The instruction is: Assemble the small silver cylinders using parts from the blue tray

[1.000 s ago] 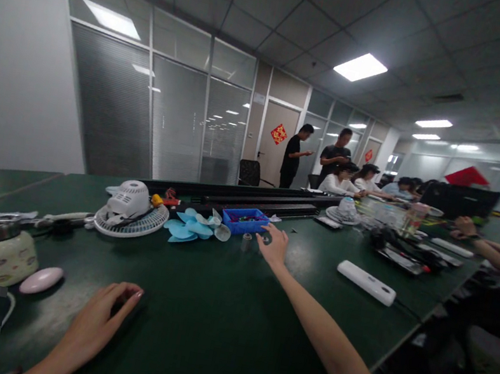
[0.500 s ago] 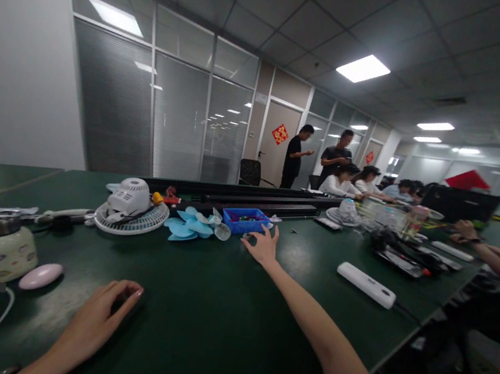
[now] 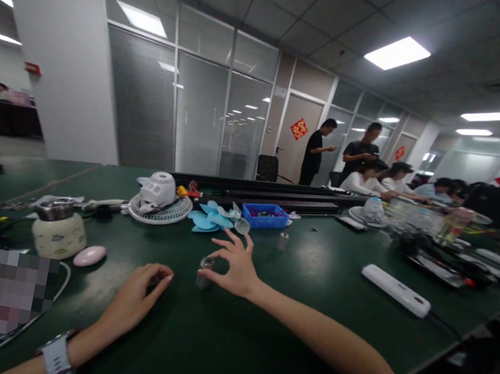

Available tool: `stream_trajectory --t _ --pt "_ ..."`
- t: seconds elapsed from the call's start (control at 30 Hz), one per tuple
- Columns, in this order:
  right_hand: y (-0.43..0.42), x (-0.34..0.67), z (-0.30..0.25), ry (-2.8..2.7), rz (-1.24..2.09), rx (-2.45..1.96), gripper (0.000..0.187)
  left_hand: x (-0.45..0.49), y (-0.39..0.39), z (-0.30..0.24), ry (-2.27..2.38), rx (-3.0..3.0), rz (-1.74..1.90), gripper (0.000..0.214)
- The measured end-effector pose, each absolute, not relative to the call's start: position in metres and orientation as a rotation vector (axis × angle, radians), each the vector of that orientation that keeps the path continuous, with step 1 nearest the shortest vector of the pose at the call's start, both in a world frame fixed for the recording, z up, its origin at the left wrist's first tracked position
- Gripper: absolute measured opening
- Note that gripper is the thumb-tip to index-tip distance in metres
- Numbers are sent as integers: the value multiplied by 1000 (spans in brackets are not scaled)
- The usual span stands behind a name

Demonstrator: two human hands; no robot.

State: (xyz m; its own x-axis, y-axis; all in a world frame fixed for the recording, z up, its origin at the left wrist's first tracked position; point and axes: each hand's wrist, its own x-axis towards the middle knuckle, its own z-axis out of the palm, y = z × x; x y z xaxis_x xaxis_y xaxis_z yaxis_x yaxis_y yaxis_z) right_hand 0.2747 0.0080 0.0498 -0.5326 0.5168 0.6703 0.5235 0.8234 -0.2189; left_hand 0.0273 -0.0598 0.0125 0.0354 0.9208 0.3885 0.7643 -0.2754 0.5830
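Observation:
My right hand (image 3: 233,268) pinches a small silvery metal cylinder (image 3: 204,274) with a darker top between thumb and finger. Its other fingers are spread. The cylinder stands upright at or just above the green table, in front of the blue fan blades (image 3: 210,217). A similar small cylinder (image 3: 283,241) stands farther back to the right, near a blue tray (image 3: 267,223) of small parts. To the left of the held cylinder, my left hand (image 3: 136,297) rests over the table, fingers curled and tips close to the thumb, with nothing visible in them.
At the left are a floral-patterned jar (image 3: 58,238), a pink oval object (image 3: 90,255) and a white fan body on its grille (image 3: 158,213). A white power strip (image 3: 395,290) lies at the right. Black rails (image 3: 295,203) run along the back, and several people sit or stand beyond.
My right hand has come back from beside the blue tray, toward my left hand, with the metal cylinder. The view has turned right-to-left, so things appear farther right.

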Motion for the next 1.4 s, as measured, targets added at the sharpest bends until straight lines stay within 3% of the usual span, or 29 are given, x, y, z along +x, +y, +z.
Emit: stream_trajectory --t 0.43,0.77,1.03,1.23,1.4 --pt "-5 251 21 -2276 512 -779 48 61 -71 40 1598 2218 1248 37" --pt "-9 252 22 -2378 314 -842 51 74 -56 48 1707 2148 1159 40" --pt "-13 251 22 -2348 290 -774 50 54 -62 47 1732 1999 1440 38" --pt "-15 248 19 -2290 148 -784 37 35 -72 22 1650 2003 1090 28" --pt "-15 251 18 -2289 30 -742 33 39 -72 21 1635 2103 1047 31"
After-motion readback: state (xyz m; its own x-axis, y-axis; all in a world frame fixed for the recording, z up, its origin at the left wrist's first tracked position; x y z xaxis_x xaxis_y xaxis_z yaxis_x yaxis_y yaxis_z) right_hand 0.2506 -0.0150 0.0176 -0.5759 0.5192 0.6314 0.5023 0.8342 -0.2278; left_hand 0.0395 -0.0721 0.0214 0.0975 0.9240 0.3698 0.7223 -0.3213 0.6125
